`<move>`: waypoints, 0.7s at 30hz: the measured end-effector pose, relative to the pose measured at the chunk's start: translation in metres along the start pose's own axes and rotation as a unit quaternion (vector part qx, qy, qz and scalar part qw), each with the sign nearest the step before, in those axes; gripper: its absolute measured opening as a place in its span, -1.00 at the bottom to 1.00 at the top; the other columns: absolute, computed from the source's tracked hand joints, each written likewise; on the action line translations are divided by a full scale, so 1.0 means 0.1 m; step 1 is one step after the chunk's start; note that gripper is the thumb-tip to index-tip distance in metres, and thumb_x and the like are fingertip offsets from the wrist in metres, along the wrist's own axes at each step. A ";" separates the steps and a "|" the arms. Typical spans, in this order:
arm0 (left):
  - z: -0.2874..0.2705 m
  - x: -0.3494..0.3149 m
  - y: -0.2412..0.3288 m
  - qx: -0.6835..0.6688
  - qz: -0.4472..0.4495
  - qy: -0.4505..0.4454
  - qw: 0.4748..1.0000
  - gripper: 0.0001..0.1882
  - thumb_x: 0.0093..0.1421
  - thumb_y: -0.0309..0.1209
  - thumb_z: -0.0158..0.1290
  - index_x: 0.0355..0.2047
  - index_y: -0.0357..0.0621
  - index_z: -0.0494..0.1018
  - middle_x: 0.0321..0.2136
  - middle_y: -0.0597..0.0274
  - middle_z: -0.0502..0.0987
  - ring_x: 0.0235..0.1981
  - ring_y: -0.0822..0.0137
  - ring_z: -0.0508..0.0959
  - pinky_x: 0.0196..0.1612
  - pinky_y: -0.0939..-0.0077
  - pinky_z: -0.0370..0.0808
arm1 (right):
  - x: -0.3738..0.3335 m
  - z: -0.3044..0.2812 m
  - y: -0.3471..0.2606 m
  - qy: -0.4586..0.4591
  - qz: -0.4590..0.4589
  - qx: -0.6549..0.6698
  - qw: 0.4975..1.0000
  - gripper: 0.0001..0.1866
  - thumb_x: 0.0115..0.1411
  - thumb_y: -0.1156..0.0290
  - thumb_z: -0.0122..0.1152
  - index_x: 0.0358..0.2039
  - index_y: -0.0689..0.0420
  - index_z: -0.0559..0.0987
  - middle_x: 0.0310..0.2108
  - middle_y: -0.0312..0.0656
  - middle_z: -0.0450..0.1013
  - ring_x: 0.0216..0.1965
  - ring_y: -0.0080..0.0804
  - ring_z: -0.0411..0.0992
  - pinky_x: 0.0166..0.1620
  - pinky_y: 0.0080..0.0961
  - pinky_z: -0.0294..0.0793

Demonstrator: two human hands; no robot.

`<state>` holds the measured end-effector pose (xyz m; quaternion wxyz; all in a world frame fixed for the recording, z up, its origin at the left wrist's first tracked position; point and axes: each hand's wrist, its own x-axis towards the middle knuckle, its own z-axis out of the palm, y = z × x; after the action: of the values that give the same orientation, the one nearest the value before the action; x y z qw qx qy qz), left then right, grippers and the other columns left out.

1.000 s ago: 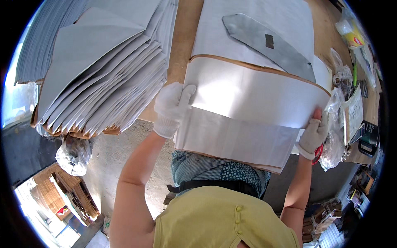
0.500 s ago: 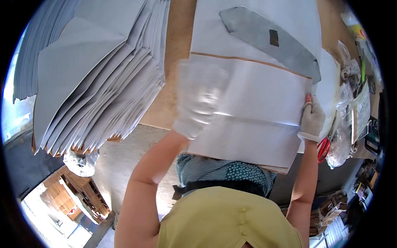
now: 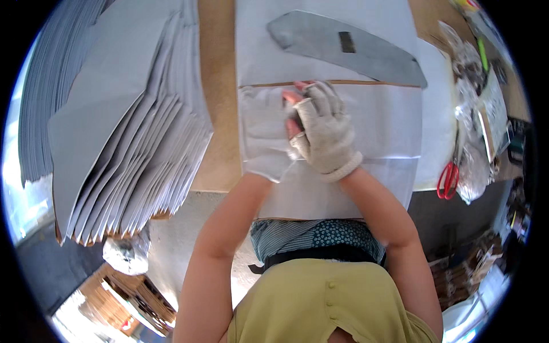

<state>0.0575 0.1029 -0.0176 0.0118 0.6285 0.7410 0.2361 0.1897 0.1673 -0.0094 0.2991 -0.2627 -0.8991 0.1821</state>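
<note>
A large white sheet with a brown edge strip [image 3: 383,123] lies in front of me, creased across its middle and reaching the table's near edge. My left hand [image 3: 266,134], in a white glove, is over the sheet's left part; motion smears its fingers. Just beside it, my right hand [image 3: 327,128] is over the sheet in a pale knit glove with bare fingertips. Its fingers are apart and bent a little, pointing left and away, with nothing visible between them. Beyond the sheet's brown edge lies a long grey plate with pointed ends and a dark patch [image 3: 320,43].
Fanned white sheets with brown ends [image 3: 131,166] are piled at the left, overhanging the brown table [image 3: 220,114]. Behind them stands a grey stack [image 3: 48,108]. At the right lie red-handled scissors [image 3: 448,180] and clear plastic bags [image 3: 472,166].
My right hand has left the sheet's right edge and moved left, close to my left hand. The sheet now lies straighter and flatter. The whole view has shifted slightly.
</note>
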 end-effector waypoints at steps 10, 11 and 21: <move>-0.02 0.01 0.03 0.008 0.059 0.095 0.994 -0.66 0.13 -0.44 0.20 -0.05 -0.15 0.54 -0.13 0.08 0.58 -0.08 0.00 0.55 0.08 -0.04 0.47 | -0.70 -1.17 1.44 0.060 0.077 -0.224 0.970 -0.51 0.17 0.36 0.27 0.16 0.08 0.57 0.19 -0.04 0.44 0.26 0.07 0.36 0.29 -0.05 0.34; -0.05 0.09 0.05 -0.017 0.089 0.116 0.989 -0.62 0.14 -0.45 0.19 0.00 -0.15 0.54 -0.10 0.07 0.58 -0.04 -0.01 0.55 0.08 -0.04 0.47 | -0.72 -1.22 1.49 0.060 0.057 -0.238 0.968 -0.51 0.16 0.36 0.28 0.15 0.07 0.57 0.19 -0.05 0.44 0.26 0.07 0.37 0.29 -0.06 0.35; -1.03 0.02 0.79 0.024 0.181 0.035 0.982 -0.55 0.05 -0.53 0.21 0.01 -0.14 0.57 0.00 0.07 0.53 0.02 0.00 0.52 0.12 -0.04 0.44 | -0.08 -1.86 0.42 0.041 -0.062 -0.090 0.993 -0.85 0.09 0.36 0.35 -0.28 -0.03 0.70 -0.03 -0.23 0.59 0.15 -0.03 0.46 0.22 -0.13 0.43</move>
<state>0.0974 0.0781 0.1034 -0.0720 0.7440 0.6199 0.2387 0.3283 0.2284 0.1072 0.3212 -0.2397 -0.9134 0.0706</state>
